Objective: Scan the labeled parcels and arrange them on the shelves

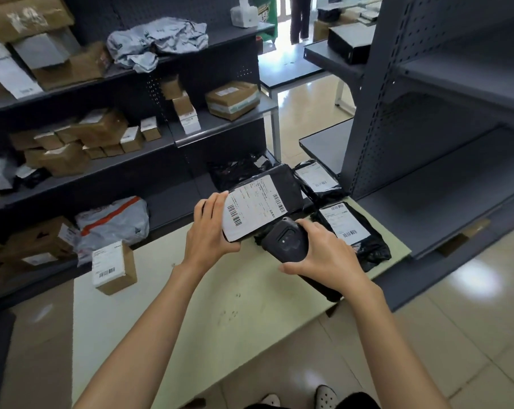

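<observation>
At frame centre the left hand (210, 228) grips the black parcel (261, 205), long axis running up-right, its label just above the scanner (285, 240) gripped by the right hand (323, 255).

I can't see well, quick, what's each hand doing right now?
Left hand: grips the black parcel with the white label.
Right hand: holds the black scanner, fingers curled round it.

bare forearms (149, 329), white perforated clogs (326, 397)
</observation>
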### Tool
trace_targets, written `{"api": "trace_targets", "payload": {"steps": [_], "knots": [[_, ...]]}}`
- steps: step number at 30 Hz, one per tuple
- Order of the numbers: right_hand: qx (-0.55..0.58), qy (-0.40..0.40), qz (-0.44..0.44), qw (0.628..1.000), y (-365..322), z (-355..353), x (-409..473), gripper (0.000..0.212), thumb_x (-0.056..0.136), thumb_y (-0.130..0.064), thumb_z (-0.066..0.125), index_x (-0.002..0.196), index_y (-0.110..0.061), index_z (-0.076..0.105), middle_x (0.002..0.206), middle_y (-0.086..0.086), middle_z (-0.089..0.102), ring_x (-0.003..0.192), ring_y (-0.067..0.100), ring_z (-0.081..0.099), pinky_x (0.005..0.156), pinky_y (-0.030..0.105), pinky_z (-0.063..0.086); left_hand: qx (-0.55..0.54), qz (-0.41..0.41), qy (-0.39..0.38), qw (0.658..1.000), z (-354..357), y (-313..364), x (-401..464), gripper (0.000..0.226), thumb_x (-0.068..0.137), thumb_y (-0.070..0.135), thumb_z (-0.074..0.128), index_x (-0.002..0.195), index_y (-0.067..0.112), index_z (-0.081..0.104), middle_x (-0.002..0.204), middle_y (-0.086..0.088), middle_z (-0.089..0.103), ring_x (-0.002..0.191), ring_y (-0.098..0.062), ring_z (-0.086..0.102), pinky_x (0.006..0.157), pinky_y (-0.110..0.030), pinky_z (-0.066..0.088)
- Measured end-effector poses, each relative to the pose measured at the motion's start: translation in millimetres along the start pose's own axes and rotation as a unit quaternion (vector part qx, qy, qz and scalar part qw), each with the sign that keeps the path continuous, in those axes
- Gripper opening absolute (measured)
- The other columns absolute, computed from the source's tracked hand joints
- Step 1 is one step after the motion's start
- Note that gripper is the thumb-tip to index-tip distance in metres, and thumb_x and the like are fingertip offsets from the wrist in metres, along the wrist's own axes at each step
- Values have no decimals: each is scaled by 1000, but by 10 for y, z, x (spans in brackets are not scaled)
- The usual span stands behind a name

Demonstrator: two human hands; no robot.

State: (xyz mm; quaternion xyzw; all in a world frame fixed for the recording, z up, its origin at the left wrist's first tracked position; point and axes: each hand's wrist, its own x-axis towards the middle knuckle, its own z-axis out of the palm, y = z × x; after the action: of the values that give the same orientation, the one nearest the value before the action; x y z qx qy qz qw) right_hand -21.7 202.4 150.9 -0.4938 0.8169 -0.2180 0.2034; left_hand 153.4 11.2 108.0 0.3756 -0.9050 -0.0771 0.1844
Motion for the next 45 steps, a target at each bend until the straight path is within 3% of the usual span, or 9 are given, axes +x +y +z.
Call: {"api": "trace_targets", "payload": {"steps": [5,9,15,20,29,35,39,45], "knots": [[35,26,74,996,103,128,-101,87,64,-59,77,139,-38,39,126,-16,53,112,16,59,85,38,48,-41,56,-52,996,226,9,156,110,55,40,82,147,27,26,146,10,31,129,-21,29,62,-38,54],[42,54,160,985,389,147,-327,80,64,-58,76,134,-39,41,124,-15,54,110,17,58,79,36,45,-62,101,-118,986,571,324,338,114,53,42,83,149,29,22,149,12,26,133,-20,25,70,-42,54],[67,129,287,947,983,-38,-847,93,66,-59,79,145,-32,38,139,-10,51,121,20,56,91,38,50,-84,234,-189,950,1133,1333,512,115,54,43,84,150,25,23,147,5,30,133,-21,24,81,-43,50],[108,203,364,903,1618,-296,-1376,82,61,-60,81,130,-32,49,124,-9,59,112,20,59,85,39,52,-104,330,-226,911,1576,2404,562,113,53,40,83,149,18,28,146,0,34,132,-27,28,90,-47,47],[123,247,437,856,3170,-1250,-2205,82,60,-56,83,131,-31,49,124,-9,58,111,20,59,87,37,49,-137,383,-236,882,2211,4621,533,106,55,38,83,145,24,29,140,8,33,126,-20,28,67,-42,50],[113,291,474,823,4279,-2025,-2708,74,58,-57,81,122,-34,51,114,-12,61,99,18,62,81,38,51,-146,421,-231,865,2571,6137,577,108,53,41,82,145,24,29,141,8,34,127,-21,30,63,-34,43],[117,296,478,819,4847,-2375,-2763,77,58,-60,79,125,-36,49,114,-14,59,99,16,60,80,37,51,-131,434,-232,860,2823,6813,757,108,50,43,83,143,26,29,137,10,34,125,-20,31,59,-37,51],[116,283,465,831,5772,-2921,-2451,76,62,-60,79,126,-34,48,117,-14,57,99,15,59,79,35,48,-111,435,-227,864,3354,7609,1362,107,51,41,83,142,24,29,137,7,34,124,-21,32,59,-34,47]]}}
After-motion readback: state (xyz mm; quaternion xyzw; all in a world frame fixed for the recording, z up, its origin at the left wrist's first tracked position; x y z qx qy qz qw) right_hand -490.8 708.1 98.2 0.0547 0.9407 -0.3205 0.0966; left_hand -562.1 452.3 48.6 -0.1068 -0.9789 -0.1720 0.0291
